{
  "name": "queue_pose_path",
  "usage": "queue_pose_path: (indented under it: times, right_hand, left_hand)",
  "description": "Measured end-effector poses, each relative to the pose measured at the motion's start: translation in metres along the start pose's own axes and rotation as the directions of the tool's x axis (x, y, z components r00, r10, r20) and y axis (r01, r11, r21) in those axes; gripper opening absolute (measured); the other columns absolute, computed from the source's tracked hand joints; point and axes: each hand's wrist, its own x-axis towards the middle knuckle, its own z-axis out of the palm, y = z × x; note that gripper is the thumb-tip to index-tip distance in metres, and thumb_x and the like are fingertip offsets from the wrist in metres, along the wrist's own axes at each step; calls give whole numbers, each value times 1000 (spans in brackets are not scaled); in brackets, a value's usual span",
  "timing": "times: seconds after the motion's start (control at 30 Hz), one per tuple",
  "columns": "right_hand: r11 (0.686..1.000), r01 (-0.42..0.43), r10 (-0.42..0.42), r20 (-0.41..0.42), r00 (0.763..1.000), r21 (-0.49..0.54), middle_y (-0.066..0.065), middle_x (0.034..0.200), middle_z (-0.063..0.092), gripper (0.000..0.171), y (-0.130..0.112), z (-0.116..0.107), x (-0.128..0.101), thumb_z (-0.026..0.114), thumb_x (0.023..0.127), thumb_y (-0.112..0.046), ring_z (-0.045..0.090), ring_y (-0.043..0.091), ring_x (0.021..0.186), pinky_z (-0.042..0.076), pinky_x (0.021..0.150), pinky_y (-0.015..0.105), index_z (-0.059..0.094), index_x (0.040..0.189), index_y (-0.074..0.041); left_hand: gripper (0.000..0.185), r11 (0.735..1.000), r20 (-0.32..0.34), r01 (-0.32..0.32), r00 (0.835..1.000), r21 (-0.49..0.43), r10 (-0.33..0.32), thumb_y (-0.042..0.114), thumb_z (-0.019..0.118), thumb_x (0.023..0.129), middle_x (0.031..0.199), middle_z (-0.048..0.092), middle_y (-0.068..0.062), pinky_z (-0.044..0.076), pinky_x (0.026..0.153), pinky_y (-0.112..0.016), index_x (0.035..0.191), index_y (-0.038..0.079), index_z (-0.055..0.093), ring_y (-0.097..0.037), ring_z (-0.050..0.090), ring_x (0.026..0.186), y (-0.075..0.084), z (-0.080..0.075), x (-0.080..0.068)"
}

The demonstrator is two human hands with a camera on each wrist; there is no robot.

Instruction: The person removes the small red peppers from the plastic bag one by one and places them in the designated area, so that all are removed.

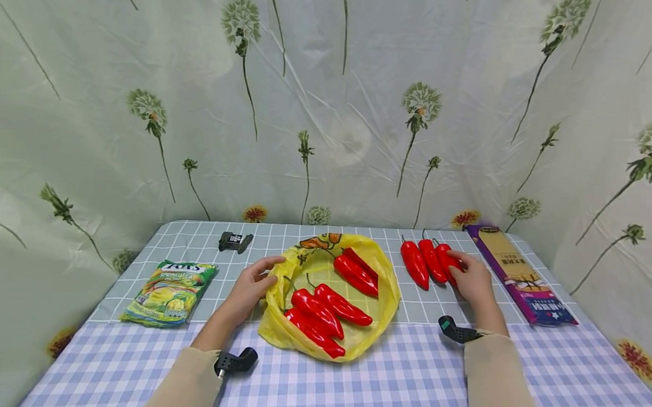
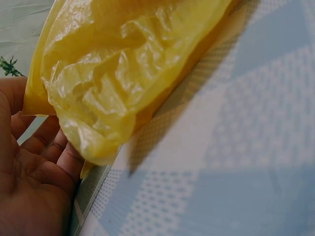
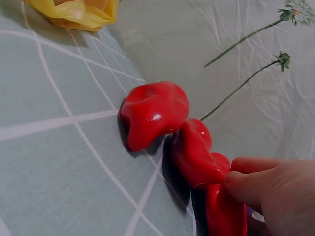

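Note:
A yellow plastic bag [image 1: 389,276] lies with its mouth spread wide, showing several long red peppers [image 1: 317,312] inside. My left hand [image 1: 249,292] holds the bag's left rim; in the left wrist view, the thumb is on one side of the yellow film [image 2: 98,88] and the fingers reach behind it. To the right of the bag, three red peppers lie side by side. My right hand [image 1: 471,279] grips the rightmost pepper [image 1: 447,258], partly covering it. Close up, the thumb and a finger [image 3: 256,164] are at that pepper's upper end, beside the middle pepper [image 3: 192,152].
A green candy bag [image 1: 171,293] lies left of the yellow bag. Behind it sits a small black device [image 1: 235,241]. On the right, a long purple and gold packet [image 1: 520,274] lies slanted beside my right hand. A flower-print curtain [image 1: 358,143] hangs behind the checked tablecloth [image 1: 405,382].

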Motion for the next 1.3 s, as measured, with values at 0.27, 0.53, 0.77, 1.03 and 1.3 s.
queue_pose_path:
  times: [0.27,0.53,0.77,1.03,1.3]
  right_hand:
    - [1000,0,0,1,1000,-6,32,150,41,47,-4,4,-1,53,100,-13,41,49,136,38,111,60,48,146,-6]
    - [1000,12,-12,14,1000,-1,31,149,43,46,-7,4,-2,51,101,-20,42,49,135,42,109,59,50,145,-6]
    - [997,-18,19,-8,1000,76,25,157,36,47,-21,0,-5,48,102,-26,29,47,146,31,114,65,49,147,-13]
    - [996,68,-66,-31,997,59,24,154,42,45,-52,-8,-12,50,101,-24,37,46,142,36,111,66,51,144,-12]
    - [976,204,-207,40,977,77,21,149,48,50,-83,-8,-23,55,99,-21,48,42,135,47,105,55,46,147,-10]
  left_hand:
    - [46,1000,6,-19,1000,5,19,8,51,96,138,49,-13,55,88,-20,142,13,53,-21,57,117,-1,0,0]
    - [45,1000,2,-8,1000,0,8,9,51,96,138,49,-12,55,89,-21,141,14,54,-23,57,120,-1,2,-1]
    - [46,1000,17,-6,1000,8,6,7,51,97,139,47,-12,55,90,-21,142,14,53,-23,56,120,-1,2,-1]
    - [46,1000,23,-14,1000,-1,14,7,51,97,139,46,-13,55,90,-20,142,13,52,-22,56,119,2,1,-1]
    - [46,999,20,-28,999,-17,28,5,49,97,139,47,-15,54,86,-19,142,10,52,-20,57,116,0,0,-1]
